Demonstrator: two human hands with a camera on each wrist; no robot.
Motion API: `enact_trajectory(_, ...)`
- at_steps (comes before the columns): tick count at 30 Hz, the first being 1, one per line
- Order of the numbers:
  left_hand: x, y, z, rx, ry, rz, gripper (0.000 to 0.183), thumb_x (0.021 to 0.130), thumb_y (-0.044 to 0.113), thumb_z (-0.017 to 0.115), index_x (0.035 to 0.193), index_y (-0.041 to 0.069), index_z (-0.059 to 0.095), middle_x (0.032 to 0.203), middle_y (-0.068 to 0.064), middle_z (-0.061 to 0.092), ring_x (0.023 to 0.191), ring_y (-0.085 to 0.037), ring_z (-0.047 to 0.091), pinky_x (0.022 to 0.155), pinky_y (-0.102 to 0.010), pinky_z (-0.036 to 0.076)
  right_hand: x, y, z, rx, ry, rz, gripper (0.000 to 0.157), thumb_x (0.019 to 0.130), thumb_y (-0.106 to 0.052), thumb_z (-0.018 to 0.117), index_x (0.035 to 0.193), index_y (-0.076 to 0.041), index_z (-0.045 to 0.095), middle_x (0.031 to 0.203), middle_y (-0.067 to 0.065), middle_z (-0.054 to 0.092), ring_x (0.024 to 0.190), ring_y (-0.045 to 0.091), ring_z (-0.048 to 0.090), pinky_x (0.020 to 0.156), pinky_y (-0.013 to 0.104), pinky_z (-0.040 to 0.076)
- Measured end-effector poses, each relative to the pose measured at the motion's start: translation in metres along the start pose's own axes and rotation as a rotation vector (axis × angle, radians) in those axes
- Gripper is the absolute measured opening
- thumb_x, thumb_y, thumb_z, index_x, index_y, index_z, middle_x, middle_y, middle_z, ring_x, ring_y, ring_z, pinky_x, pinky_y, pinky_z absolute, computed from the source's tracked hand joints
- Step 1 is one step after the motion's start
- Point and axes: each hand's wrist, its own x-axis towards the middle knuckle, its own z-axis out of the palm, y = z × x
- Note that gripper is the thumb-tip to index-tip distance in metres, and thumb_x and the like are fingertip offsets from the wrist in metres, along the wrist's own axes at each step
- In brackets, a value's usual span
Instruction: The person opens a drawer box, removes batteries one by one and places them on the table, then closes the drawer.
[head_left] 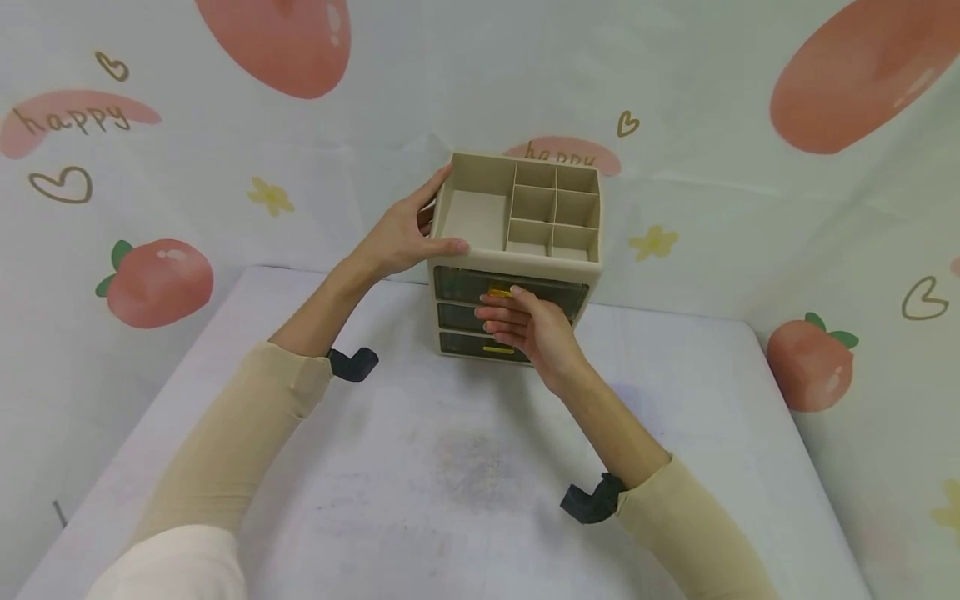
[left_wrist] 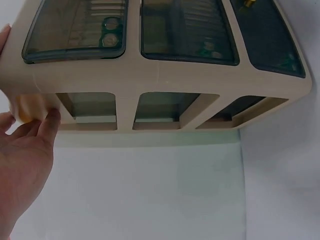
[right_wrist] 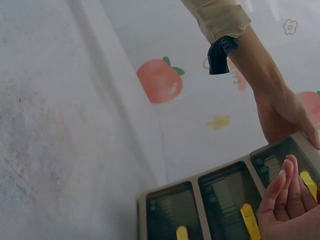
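Note:
A beige desktop drawer cabinet (head_left: 517,260) stands upright against the back wall, its top split into one large and several small compartments. Three dark see-through drawers with yellow handles face forward. My left hand (head_left: 401,237) grips the cabinet's upper left corner, thumb over the top front rim and fingers on the side. In the left wrist view, those fingers (left_wrist: 50,125) curl at a side opening. At the top drawer (head_left: 465,286), my right hand (head_left: 543,337) pinches the yellow handle (head_left: 499,293) between thumb and fingers. Its other fingers overlap the middle drawer in the head view.
The cabinet stands at the back of a white-covered table (head_left: 420,500). Behind it hangs a pale cloth (head_left: 420,75) printed with peaches, hearts and flowers. A black wrist mount (head_left: 592,500) sits on the right forearm, another (head_left: 352,364) on the left.

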Motion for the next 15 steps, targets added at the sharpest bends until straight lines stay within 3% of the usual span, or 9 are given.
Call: enact_trajectory(15, 0.0, 0.0, 0.001, 0.021, -0.002, 0.001, 0.104, 0.084, 0.015, 0.079, 0.161, 0.023, 0.01, 0.154, -0.011, 0.037, 0.135, -0.025, 0.045, 0.104, -0.042, 0.042, -0.015, 0.0, 0.002, -0.009, 0.008, 0.044, 0.047, 0.104, -0.032, 0.045, 0.122, 0.007, 0.065, 0.1, 0.008, 0.075, 0.085, 0.018, 0.069, 0.081, 0.028, 0.054)
